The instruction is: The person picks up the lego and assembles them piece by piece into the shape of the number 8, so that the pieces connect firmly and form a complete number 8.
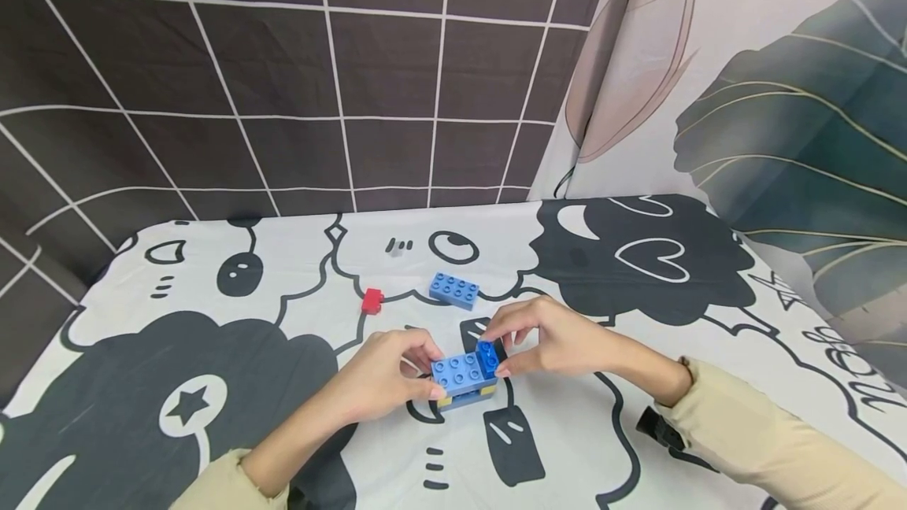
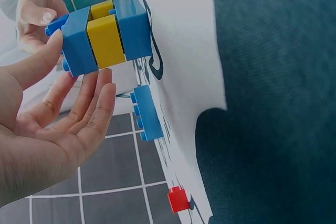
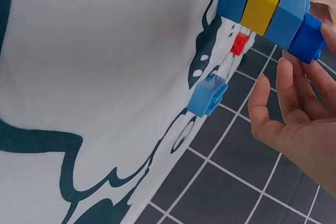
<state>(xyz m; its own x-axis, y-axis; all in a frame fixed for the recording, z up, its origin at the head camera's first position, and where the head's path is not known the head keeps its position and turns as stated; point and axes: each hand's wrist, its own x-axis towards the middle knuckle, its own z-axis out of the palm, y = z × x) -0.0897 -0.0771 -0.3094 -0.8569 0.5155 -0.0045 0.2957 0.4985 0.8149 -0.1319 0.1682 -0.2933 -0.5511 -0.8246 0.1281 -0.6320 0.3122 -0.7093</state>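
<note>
Head pic bright, soft light w/ faint shadows, wrist pics dimmer

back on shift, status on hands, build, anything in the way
Left fingers grip blue-and-yellow plastic brick stack. Right fingers pinch dark-blue studded brick atop its right end. Light-blue rectangular brick, red brick beyond, clear of stack.

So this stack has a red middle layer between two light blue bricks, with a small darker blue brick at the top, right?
Not quite: the middle layer is yellow, not red, as the left wrist view shows. It does sit between two light blue bricks, with a small darker blue brick at the top.
</note>
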